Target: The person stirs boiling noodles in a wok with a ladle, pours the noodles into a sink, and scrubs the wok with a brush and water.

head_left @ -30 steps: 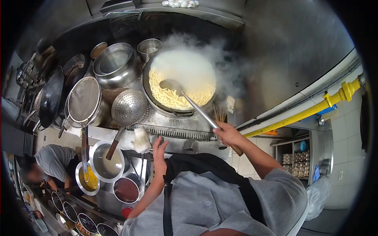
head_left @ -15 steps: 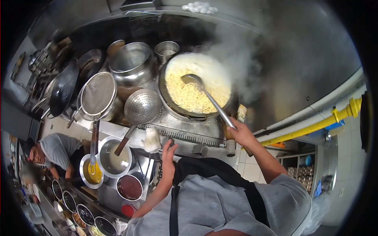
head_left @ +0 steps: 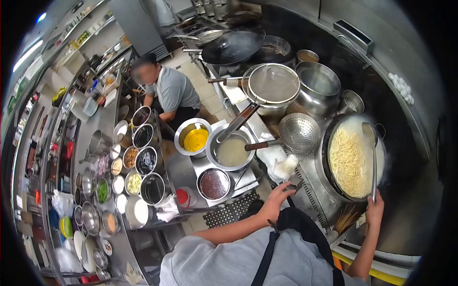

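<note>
My right hand (head_left: 375, 209) is closed round the handle of a long metal ladle (head_left: 374, 162). The ladle's bowl rests at the far side of a large wok (head_left: 329, 178) of pale noodles (head_left: 347, 164) in steaming, cloudy liquid. Empty, with its fingers apart, my left hand (head_left: 277, 198) hovers by the stove's front edge, close to a crumpled white cloth (head_left: 285, 167). A perforated strainer (head_left: 299, 132) lies between that cloth and the wok, its wooden handle pointing left over a pot of cloudy liquid (head_left: 231, 150).
Beyond the strainer are a mesh sieve (head_left: 274, 84), a steel pot (head_left: 317, 81) and dark woks (head_left: 233, 47). A bowl of yellow liquid (head_left: 194, 138) and a pot of red sauce (head_left: 213, 184) stand left. A co-worker (head_left: 174, 90) bends beside a counter of ingredient containers (head_left: 152, 188).
The view has swung left, bringing the ingredient counter and co-worker further in. The ladle has moved from among the noodles to the wok's far side. My left hand stays empty.
</note>
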Action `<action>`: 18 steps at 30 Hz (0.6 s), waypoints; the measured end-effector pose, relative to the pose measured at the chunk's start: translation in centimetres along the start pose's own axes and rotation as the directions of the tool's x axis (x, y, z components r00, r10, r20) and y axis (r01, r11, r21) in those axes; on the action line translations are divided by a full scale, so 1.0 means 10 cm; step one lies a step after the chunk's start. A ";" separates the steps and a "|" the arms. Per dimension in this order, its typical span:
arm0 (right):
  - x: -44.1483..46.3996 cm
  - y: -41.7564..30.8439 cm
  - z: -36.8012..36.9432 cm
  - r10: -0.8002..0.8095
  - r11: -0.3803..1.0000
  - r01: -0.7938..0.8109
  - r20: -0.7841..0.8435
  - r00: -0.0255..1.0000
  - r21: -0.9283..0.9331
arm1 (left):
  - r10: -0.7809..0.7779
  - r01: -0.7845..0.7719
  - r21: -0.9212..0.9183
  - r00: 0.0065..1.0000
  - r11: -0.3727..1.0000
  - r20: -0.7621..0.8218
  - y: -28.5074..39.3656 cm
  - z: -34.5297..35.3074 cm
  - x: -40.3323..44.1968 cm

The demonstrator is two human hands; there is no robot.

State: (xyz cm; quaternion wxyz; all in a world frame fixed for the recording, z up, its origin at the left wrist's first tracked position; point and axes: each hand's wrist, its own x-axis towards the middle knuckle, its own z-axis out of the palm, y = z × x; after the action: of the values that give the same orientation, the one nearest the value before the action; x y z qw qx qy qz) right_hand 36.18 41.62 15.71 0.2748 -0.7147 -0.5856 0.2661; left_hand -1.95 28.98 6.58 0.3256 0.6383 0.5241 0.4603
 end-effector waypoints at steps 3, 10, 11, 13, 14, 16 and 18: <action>0.31 0.19 0.09 -0.129 0.976 0.122 -0.028 0.991 -0.180 | 0.006 -0.006 0.006 1.000 1.000 0.003 0.05 0.00 -0.03; -0.27 0.00 -0.02 -0.144 0.937 0.157 0.065 0.987 -0.312 | 0.062 -0.062 0.016 0.998 0.998 0.013 0.15 0.01 -0.04; -0.43 -0.02 -0.05 -0.166 0.950 0.181 0.080 0.983 -0.255 | 0.059 -0.059 0.014 0.998 0.998 0.015 0.16 0.01 -0.05; -0.71 0.03 -0.01 -0.122 0.950 0.139 0.077 0.989 -0.279 | 0.058 -0.058 -0.002 0.998 0.998 0.026 0.13 0.03 -0.06; -0.78 0.03 0.02 -0.082 0.948 0.099 0.069 0.994 -0.303 | 0.064 -0.063 -0.018 0.997 0.998 0.036 0.11 0.04 -0.05; -0.86 0.00 0.08 -0.008 0.952 0.041 0.109 0.994 -0.302 | 0.061 -0.060 -0.019 0.997 0.998 0.056 0.12 0.07 -0.04; -0.87 0.04 0.03 0.040 0.967 0.007 0.177 0.983 -0.256 | 0.058 -0.057 -0.020 0.996 0.998 0.070 0.13 0.06 -0.04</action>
State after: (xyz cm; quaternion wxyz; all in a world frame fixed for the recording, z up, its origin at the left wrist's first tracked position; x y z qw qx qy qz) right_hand 34.78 33.04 15.73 0.1238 -0.7219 -0.6316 0.2543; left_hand -0.92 28.32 7.44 0.3363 0.6660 0.4896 0.4513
